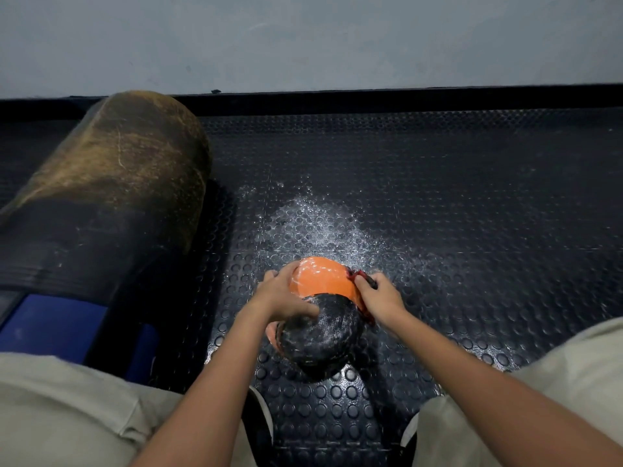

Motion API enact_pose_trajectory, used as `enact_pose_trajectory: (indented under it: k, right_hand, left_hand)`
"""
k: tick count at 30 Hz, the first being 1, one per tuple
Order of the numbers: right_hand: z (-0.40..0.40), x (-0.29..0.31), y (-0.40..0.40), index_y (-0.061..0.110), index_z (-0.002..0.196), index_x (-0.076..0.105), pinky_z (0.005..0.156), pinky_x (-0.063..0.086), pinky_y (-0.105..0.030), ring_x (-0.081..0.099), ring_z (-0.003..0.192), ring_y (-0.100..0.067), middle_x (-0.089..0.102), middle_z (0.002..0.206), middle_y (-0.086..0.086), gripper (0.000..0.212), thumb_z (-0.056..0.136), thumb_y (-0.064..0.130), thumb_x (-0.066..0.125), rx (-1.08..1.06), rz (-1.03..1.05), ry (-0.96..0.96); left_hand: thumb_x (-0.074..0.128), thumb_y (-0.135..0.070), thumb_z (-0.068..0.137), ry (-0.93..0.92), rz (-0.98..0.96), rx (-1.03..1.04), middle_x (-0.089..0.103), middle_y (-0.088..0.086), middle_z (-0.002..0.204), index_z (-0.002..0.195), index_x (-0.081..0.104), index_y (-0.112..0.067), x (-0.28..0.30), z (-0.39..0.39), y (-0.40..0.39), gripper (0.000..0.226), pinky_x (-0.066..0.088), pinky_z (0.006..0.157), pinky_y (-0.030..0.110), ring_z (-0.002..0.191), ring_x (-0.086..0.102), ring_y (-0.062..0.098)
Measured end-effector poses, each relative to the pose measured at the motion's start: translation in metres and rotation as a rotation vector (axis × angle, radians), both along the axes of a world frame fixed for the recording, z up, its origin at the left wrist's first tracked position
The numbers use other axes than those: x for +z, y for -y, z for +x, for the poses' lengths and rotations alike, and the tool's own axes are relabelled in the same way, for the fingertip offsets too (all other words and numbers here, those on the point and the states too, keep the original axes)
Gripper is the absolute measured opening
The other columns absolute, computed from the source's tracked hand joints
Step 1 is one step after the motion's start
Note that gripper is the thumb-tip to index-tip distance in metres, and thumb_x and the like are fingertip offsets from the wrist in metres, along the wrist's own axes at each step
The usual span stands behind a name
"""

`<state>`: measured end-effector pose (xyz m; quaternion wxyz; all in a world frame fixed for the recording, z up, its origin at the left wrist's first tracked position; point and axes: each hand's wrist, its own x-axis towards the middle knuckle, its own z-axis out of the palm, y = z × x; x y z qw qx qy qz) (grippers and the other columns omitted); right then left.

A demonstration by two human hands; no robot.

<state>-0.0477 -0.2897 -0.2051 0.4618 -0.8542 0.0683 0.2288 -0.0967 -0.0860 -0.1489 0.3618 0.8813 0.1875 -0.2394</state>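
Note:
An orange rounded object [320, 276], wet and glossy, is held low over the black studded mat [472, 197]. A dark, sooty rounded part [320, 335] sits at its near side, looking like a blackened pot or bowl bottom. My left hand [283, 294] grips the orange object's left side, thumb lying on the dark part. My right hand [381, 294] pinches a dark red scrubbing cloth or pad [360, 276] against the object's right edge.
Water or foam spatter [320, 220] lies on the mat beyond the object. A large rolled dark mat [111, 183] with a brown worn end lies at left, a blue box [54, 325] beneath it. A grey wall [303, 38] rises behind. My knees frame the bottom corners.

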Motion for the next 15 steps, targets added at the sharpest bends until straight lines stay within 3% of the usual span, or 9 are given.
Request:
enact_pose_trajectory:
  k: [6,12,15]
  right_hand:
    - [0.002,0.018,-0.015,0.024,0.096,0.055,0.059,0.039,-0.027,0.057,0.074,-0.013,0.064,0.089,0.002,0.022,0.101,0.046,0.054,0.087,0.022,0.177]
    - [0.001,-0.002,0.001,0.017,0.111,0.054,0.059,0.05,-0.028,0.061,0.073,-0.016,0.068,0.095,-0.005,0.027,0.105,0.042,0.046,0.0,-0.056,-0.02]
    - [0.003,0.007,-0.009,0.023,0.1,0.055,0.058,0.042,-0.027,0.058,0.073,-0.013,0.065,0.091,0.0,0.022,0.102,0.044,0.051,0.015,-0.041,0.105]
  left_hand:
    - [0.091,-0.024,0.064,-0.002,-0.025,0.007,0.019,0.009,0.156,0.159,0.02,-0.036,0.002,0.0,-0.001,0.119,0.043,0.106,0.057,0.14,0.032,0.039]
    - [0.09,-0.021,0.065,0.01,-0.063,0.01,0.018,0.007,0.159,0.158,0.021,-0.035,0.007,-0.001,0.003,0.117,0.044,0.104,0.057,0.14,0.033,0.039]
    - [0.09,-0.02,0.066,0.001,-0.056,-0.004,0.018,0.008,0.159,0.159,0.02,-0.035,0.007,-0.002,0.002,0.117,0.043,0.105,0.058,0.141,0.032,0.039]
